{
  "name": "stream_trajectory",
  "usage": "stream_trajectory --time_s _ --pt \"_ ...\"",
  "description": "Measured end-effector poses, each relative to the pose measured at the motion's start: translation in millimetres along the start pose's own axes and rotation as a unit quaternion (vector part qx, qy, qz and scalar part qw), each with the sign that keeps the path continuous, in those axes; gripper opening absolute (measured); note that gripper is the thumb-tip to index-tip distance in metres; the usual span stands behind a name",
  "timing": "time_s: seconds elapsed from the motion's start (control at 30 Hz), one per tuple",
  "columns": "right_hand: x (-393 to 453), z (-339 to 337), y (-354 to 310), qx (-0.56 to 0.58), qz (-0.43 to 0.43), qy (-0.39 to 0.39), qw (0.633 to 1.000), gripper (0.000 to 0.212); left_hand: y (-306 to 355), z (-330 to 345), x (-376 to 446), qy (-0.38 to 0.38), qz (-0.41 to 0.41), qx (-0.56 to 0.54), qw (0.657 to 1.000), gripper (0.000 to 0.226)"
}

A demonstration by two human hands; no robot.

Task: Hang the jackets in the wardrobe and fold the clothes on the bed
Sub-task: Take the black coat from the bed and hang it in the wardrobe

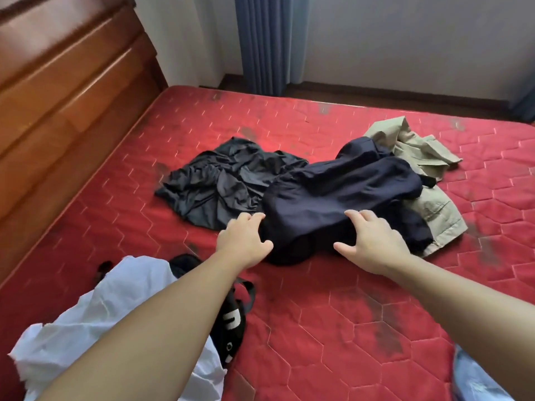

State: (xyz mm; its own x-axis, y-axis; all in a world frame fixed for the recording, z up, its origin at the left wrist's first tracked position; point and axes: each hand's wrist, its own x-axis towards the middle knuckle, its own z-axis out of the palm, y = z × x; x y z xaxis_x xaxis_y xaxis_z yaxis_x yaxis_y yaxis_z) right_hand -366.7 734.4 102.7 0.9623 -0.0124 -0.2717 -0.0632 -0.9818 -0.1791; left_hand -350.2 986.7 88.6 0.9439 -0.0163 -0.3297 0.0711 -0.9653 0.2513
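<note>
A crumpled navy garment (341, 195) lies in the middle of the red quilted mattress (318, 314). My left hand (243, 241) is at its near left edge, fingers spread and reaching over the cloth. My right hand (370, 241) rests on its near right part with fingers spread. Left of it lies a rumpled dark grey garment (220, 180). A khaki jacket (419, 157) lies partly under the navy one at the right. A white garment (95, 314) lies at the near left under my left arm.
A black strap or bag with white lettering (231, 322) lies beside the white garment. A wooden headboard (63, 96) runs along the left. Blue curtains (260, 41) hang at the far wall. Light blue cloth (474, 377) shows at the bottom right.
</note>
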Motion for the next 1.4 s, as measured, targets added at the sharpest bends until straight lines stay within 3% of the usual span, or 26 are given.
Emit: stream_trajectory --time_s 0.13,0.27,0.43,0.53,0.63,0.83,0.9,1.07,1.23,1.3,1.4 --pt "62.8 74.4 -5.8 -0.034 -0.008 -0.017 0.999 0.087 -25.2 62.2 64.5 -0.047 -0.018 -0.033 0.998 0.078" --pt "116.2 142.0 -3.6 -0.090 -0.021 -0.042 0.995 0.105 -39.8 131.9 113.9 -0.101 -0.043 -0.081 0.991 0.106" --pt "167.5 209.5 -10.9 -0.061 -0.003 -0.110 0.992 0.127 -47.7 207.0 160.5 -0.142 -0.090 -0.103 0.980 0.126" --pt "185.9 246.5 -9.7 -0.041 0.021 -0.135 0.990 0.113 -47.0 250.3 170.1 -0.148 -0.099 -0.055 0.983 0.104" --pt "196.7 277.3 -0.9 -0.037 0.017 -0.110 0.993 0.086 -50.4 279.6 171.7 -0.085 -0.090 0.031 0.992 0.072" --pt "197.2 285.2 13.7 0.036 -0.018 -0.034 0.999 0.033 -48.1 279.7 173.8 -0.026 -0.057 0.017 0.998 0.052" --pt "181.1 279.5 20.0 0.053 -0.042 -0.016 0.998 0.018 -42.3 278.5 155.5 -0.044 -0.036 0.032 0.998 0.044" --pt "99.9 281.8 42.4 0.023 -0.045 -0.098 0.994 0.026 -33.8 290.8 76.7 -0.147 0.003 -0.015 0.989 0.021" --pt "26.6 265.8 66.0 0.110 0.026 -0.153 0.982 0.011 -23.3 260.5 18.8 -0.250 0.027 -0.061 0.966 0.038" --pt "13.0 246.0 74.5 0.197 0.059 -0.154 0.966 0.017 -11.7 228.7 15.5 -0.221 0.048 -0.058 0.972 0.050" --pt "0.5 195.8 79.5 0.329 0.091 -0.068 0.938 0.017 21.5 166.4 13.4 -0.144 0.086 -0.044 0.985 0.068"
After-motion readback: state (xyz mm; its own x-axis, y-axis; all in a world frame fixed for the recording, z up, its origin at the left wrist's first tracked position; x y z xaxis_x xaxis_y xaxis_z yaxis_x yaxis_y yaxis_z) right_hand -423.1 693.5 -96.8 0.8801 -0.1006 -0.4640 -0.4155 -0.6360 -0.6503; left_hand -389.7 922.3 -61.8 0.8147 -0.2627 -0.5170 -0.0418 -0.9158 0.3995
